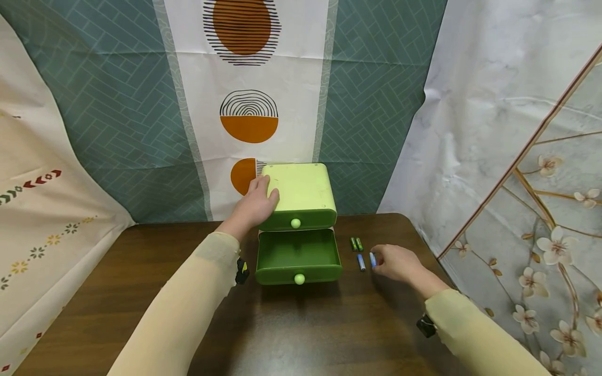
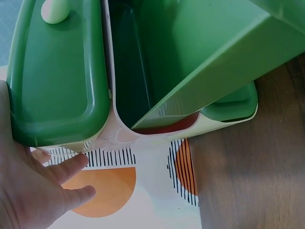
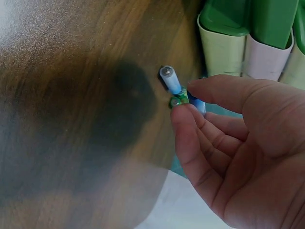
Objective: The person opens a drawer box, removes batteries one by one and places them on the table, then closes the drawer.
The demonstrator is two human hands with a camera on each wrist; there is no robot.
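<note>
The drawer unit stands at the back of the counter. It has three tiers. The upper drawer is closed, its round knob facing front. The middle drawer is pulled out. The bottom drawer, seen in the left wrist view, is closed.

The left hand rests on the left edge of the unit's top, near the upper drawer. Its fingers are extended and spread, and the thumb lies apart on the top panel.

The right hand is to the right of the unit, just above the counter. Its thumb and fingertips pinch a blue-and-white battery. A second blue battery lies on the counter just left of this hand. Behind it, two green batteries lie side by side, near the right side of the unit.

A black wrist device is worn at the left cuff. A teal-and-white cloth hangs behind the counter; a floral cloth hangs at the right.
</note>
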